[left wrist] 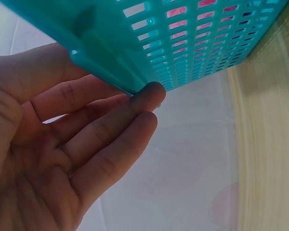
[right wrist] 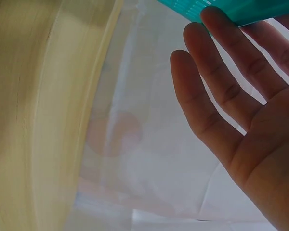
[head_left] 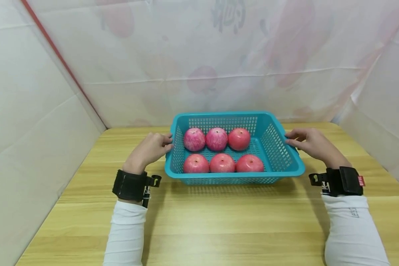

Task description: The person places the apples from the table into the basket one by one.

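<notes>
A turquoise plastic basket (head_left: pixel 219 175) with perforated walls is in the middle of the head view, over the wooden table. Inside it, several red apples lie in two rows: a streaky pink-red apple (head_left: pixel 194 139) is at the back left, and a smoother apple (head_left: pixel 249 163) at the front right. My left hand (head_left: pixel 151 149) grips the basket's left rim, its fingertips against the rim's underside in the left wrist view. At the opposite end my right hand (head_left: pixel 310 143) holds the right rim, with fairly extended fingers (right wrist: pixel 221 79). Whether the basket's base touches the table cannot be told.
The wooden table (head_left: pixel 232 221) extends in front of the basket and to both sides. A pale printed sheet (head_left: pixel 146 74) hangs close behind, with more pale sheeting (head_left: pixel 26 111) at the left. Black straps (head_left: pixel 129 184) with small cameras circle both wrists.
</notes>
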Demonstrator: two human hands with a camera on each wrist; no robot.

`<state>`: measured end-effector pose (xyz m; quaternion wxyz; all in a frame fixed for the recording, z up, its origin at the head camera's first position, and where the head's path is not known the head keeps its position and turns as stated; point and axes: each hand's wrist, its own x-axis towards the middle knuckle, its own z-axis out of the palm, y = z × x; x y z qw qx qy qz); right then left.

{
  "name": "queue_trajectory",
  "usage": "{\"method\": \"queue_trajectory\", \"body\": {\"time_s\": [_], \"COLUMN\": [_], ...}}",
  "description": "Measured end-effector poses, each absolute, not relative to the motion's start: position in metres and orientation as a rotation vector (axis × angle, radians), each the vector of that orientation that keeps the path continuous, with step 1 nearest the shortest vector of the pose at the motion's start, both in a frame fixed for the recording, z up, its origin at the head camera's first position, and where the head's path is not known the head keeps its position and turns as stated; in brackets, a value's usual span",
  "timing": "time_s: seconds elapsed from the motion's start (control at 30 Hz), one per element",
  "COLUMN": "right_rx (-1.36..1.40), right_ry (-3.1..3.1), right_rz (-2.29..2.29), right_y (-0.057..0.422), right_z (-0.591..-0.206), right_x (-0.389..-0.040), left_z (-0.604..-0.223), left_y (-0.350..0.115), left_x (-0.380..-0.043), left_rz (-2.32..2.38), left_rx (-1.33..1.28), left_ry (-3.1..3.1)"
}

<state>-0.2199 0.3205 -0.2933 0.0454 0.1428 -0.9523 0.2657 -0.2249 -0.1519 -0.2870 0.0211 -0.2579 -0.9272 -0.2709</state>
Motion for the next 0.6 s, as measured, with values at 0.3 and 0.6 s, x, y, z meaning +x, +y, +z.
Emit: {"method": "queue_trajectory", "body": {"time_s": [0.3, 0.6], "right_rx": [0.476, 0.491], "right_ry": [-2.885, -2.889], "right_rz": [0.83, 0.801], "right_y": [0.3193, 0.3201], "right_z": [-0.2967, -0.2953], "right_x": [-0.2197, -0.2189], "left_z": [-0.2881, -0.2886], "left_y": [-0.1532, -0.1528], "left_x": [-0.2249, -0.2253], "left_rz": [-0.831, -0.831], "left_rx": [-0.808, -0.817], "left_ry": [-2.863, -2.86]}}
